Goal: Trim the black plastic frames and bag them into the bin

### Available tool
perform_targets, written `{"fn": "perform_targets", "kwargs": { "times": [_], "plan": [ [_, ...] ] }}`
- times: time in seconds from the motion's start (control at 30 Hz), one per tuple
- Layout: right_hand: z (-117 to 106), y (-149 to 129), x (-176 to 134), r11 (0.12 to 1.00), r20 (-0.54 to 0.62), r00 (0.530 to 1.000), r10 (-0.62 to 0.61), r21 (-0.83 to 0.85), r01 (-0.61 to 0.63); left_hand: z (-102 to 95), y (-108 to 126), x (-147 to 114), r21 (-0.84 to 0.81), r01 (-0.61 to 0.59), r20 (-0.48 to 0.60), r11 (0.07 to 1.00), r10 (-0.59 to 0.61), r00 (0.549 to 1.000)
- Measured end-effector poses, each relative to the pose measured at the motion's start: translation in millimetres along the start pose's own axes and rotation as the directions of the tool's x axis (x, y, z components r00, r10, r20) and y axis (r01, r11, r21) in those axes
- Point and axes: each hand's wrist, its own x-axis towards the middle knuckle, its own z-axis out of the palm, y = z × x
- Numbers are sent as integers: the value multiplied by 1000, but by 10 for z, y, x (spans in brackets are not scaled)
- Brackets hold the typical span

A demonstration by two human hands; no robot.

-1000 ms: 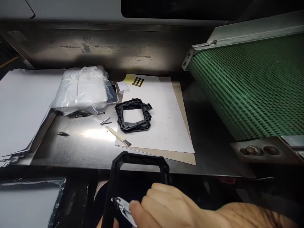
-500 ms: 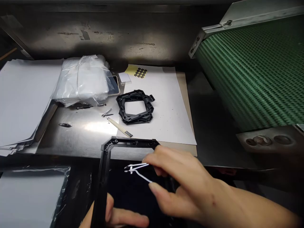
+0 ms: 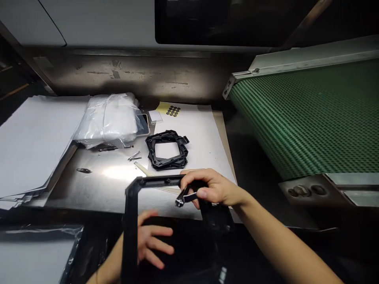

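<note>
Steel bench [image 3: 97, 187] beyond the large black frame [image 3: 130, 225] bears smaller frames [image 3: 152, 151]. Right hand [image 3: 214, 187] grips that frame and nail clippers [image 3: 180, 201]; left hand [image 3: 145, 240] spreads wide behind. Work seems unfinished.

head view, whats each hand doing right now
Left hand: open, spread, seen through the black frame.
Right hand: closed, holding the metal clippers and the frame's upper corner.

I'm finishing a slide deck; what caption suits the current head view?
Right hand gripping metal clippers at the corner of a black frame; left hand, fingers spread, showing through its opening.
</note>
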Motion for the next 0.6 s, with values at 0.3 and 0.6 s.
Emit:
{"fn": "perform_targets", "kwargs": {
  "times": [0.3, 0.6],
  "plan": [
    [-59, -219, 233, 881, 419, 902, 109, -461, 107, 60, 448, -11, 228, 237, 90, 944, -263, 961],
    [468, -365, -141, 701, -110, 977, -184, -711, 52, 369, 235, -338, 227, 118, -192, 967, -74, 979]
  ]
}}
